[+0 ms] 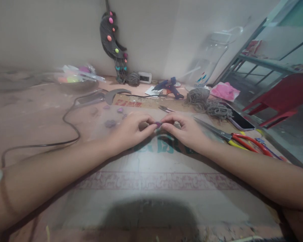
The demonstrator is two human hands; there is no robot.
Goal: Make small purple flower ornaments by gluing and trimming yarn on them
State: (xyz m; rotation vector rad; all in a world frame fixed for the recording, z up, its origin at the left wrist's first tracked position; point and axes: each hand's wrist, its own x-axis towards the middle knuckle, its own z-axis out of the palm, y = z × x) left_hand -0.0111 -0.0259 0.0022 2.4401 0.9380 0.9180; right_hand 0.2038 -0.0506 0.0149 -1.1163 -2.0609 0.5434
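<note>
A small dark purple piece is pinched between the fingertips of both hands over the middle of the board; its kind is too blurred to tell. My left hand holds it from the left, thumb and forefinger closed. From the other side, my right hand grips it the same way. Left of my left hand lie a purple flower-like piece and a small purple heart-like piece. Beneath both hands is a pale printed sheet with green characters and a red border.
Large red-handled scissors lie right of my right hand, beside a phone and grey yarn. A glue gun and a clear bottle stand behind. A black cord curves across the left. A bowl holds colourful material.
</note>
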